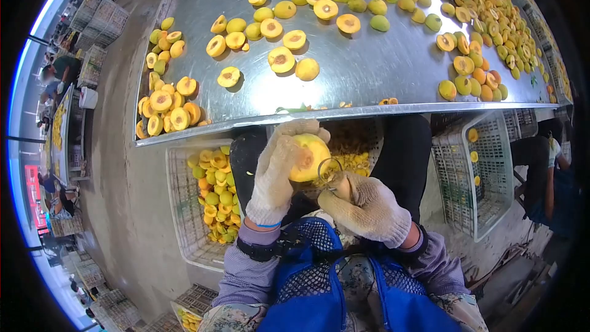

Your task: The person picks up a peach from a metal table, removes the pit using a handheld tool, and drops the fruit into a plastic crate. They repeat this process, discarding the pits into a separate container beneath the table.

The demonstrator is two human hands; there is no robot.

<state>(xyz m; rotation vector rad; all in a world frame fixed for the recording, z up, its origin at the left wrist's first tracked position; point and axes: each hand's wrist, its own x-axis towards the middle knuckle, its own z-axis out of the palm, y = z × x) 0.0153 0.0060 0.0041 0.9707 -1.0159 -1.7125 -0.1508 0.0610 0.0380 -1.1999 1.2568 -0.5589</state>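
Note:
Just below the front edge of the metal table (pixel 344 110), my gloved left hand (pixel 279 169) holds a halved yellow fruit (pixel 312 158), its cut face showing a brownish centre. My gloved right hand (pixel 369 206) is closed around the handle of a small tool with a thin metal ring (pixel 330 169). The ring is at the right side of the fruit. Between my knees, a container with fruit scraps (pixel 353 141) is partly hidden behind both hands.
Halved fruits (pixel 281 59) lie spread over the table, with a large heap (pixel 510 31) at the right. A crate of fruit halves (pixel 181 209) stands at the left, another crate (pixel 476 175) at the right. A co-worker's arm (pixel 553 154) shows at the far right.

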